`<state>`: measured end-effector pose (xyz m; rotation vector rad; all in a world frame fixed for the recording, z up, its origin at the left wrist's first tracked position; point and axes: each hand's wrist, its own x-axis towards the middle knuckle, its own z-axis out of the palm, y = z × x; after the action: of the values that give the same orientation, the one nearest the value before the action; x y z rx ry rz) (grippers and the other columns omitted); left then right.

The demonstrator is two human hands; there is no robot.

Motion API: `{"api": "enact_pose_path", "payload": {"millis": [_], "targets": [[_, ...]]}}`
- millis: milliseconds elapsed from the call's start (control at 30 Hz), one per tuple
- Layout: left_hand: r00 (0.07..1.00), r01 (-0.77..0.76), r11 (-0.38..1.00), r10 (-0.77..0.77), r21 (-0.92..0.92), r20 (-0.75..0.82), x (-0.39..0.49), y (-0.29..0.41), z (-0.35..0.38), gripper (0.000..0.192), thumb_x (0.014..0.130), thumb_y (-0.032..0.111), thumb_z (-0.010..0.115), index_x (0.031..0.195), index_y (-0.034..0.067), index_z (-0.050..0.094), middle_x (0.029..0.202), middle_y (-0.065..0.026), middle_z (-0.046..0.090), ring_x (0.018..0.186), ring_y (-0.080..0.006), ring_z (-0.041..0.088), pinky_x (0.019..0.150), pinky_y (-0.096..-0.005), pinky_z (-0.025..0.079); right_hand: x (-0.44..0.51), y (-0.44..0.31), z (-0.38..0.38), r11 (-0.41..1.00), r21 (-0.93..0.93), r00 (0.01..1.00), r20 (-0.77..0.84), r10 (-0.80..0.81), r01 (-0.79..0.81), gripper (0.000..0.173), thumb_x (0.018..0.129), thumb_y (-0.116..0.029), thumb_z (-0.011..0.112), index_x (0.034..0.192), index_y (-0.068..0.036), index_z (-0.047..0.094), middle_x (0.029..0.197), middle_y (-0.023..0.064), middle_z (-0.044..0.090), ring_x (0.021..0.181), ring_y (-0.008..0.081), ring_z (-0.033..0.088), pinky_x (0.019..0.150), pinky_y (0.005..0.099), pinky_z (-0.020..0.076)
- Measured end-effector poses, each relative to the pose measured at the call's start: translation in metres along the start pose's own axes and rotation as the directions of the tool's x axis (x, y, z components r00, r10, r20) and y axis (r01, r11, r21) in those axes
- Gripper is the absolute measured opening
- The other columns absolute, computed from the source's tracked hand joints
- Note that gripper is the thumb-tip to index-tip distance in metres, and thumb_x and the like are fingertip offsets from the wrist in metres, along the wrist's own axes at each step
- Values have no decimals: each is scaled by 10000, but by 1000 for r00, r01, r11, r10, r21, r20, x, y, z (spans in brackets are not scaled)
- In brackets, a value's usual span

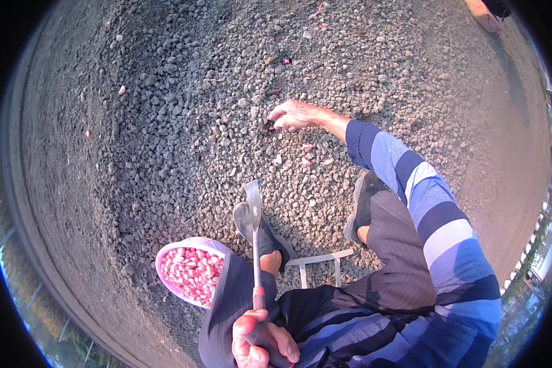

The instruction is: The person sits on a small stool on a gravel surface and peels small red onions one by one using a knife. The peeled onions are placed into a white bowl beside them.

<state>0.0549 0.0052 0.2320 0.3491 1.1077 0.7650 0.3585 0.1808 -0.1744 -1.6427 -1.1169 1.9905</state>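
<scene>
My left hand (262,342) grips the red and dark handle of a narrow-bladed hand trowel (254,202). Its metal blade points away from me, above my left shoe. At the end of my outstretched right arm, my right hand (294,115) is low over the clumpy soil (179,115), fingers bent downward. A pink clove (272,129) shows beside its fingertips; whether the fingers pinch anything is hidden. Beside my left knee stands a pink basin (165,280) holding many pink-coated cloves (191,273), apparently garlic. More pink cloves (307,148) lie on the soil nearer me than my right hand.
My dark shoes (363,202) rest on the soil, with a pale bar frame (319,258), perhaps a low stool, between my legs. Scattered cloves (286,61) dot the ground farther out. An orange item (483,16) is at the upper right edge. Smoother soil (501,152) borders the right.
</scene>
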Motion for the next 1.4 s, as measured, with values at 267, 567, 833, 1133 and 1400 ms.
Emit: {"api": "enact_pose_path", "payload": {"millis": [267, 567, 833, 1133, 1400], "targets": [[999, 38, 998, -37, 45, -30, 16, 6, -6, 568, 997, 350, 607, 1373, -21, 396, 1279, -228, 529, 558, -141, 534, 438, -254, 470, 38, -11, -7, 983, 165, 973, 228, 48, -87, 587, 867, -256, 651, 1426, -112, 544, 1085, 51, 746, 901, 129, 696, 750, 297, 569], [994, -37, 998, 43, 60, -97, 36, 10, 0, 547, 1005, 302, 591, 1391, -29, 390, 1167, -229, 561, 552, -159, 521, 434, -258, 462, 57, -36, -115, 971, 240, 993, 115, -12, -16, 620, 983, -377, 557, 1528, -123, 403, 1246, 159, 675, 1036, 267, 707, 845, 385, 585], [997, -11, 999, 14, 43, -79, 49, 11, -2, 525, 1012, 280, 578, 1390, -28, 383, 1033, -209, 585, 527, -166, 515, 432, -258, 458, 73, -61, -180, 874, 390, 838, -544, -35, 290, 548, 1024, -241, 567, 1504, -65, 371, 1115, 143, 690, 858, 223, 731, 670, 318, 628], [990, 20, 994, -4, 107, -143, 55, 13, 10, 523, 1010, 302, 577, 1368, -28, 388, 718, -115, 545, 501, -162, 506, 440, -253, 445, 105, -60, -150, 903, 220, 580, -814, -39, 369, 486, 938, -198, 626, 1350, 31, 509, 1139, 194, 688, 933, 265, 718, 824, 365, 596], [996, 60, 996, -54, 73, -71, 52, 12, -5, 523, 1010, 278, 580, 1375, -49, 398, 1191, -220, 576, 547, -167, 533, 470, -269, 478, 111, -79, -70, 506, -862, 228, -488, -843, 27, 623, 904, -421, 679, 1370, -32, 535, 1360, 195, 536, 1308, 352, 474, 1114, 530, 344]]}}
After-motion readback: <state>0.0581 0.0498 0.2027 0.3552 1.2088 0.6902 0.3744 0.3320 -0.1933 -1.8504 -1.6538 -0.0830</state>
